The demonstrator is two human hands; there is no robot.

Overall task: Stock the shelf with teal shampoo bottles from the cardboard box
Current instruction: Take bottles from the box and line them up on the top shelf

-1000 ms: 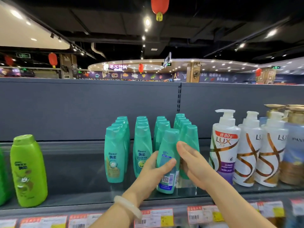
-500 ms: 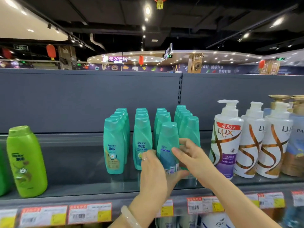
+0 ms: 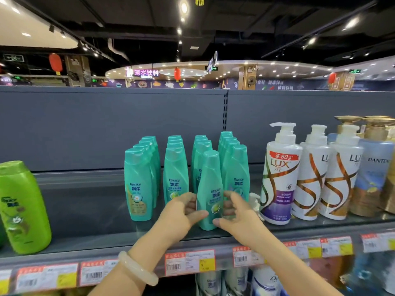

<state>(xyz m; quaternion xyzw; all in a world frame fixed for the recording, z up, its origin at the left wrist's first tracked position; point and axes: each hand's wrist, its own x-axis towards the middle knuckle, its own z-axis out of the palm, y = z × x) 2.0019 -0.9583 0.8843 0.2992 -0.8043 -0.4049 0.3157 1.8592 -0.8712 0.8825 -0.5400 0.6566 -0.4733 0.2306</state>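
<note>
Where both hands (image 3: 181, 212) (image 3: 237, 212) grip it, teal bottle (image 3: 210, 178) is hidden.

1. The green bottle (image 3: 21, 207) at the far left is cut by the picture's edge, its left side out of view.
2. The rear teal bottles (image 3: 199, 150) stand hidden behind those in front; only caps and shoulders show.
3. The price tags (image 3: 189, 262) along the shelf edge are too blurred to read.
4. The gold-capped bottles (image 3: 382, 127) at the right run off the frame.
5. The bottles on the lower shelf (image 3: 265, 282) are cut off and blurred.
6. The left hand's fingers (image 3: 189, 205) are partly hidden behind the front teal bottle (image 3: 210, 189).
</note>
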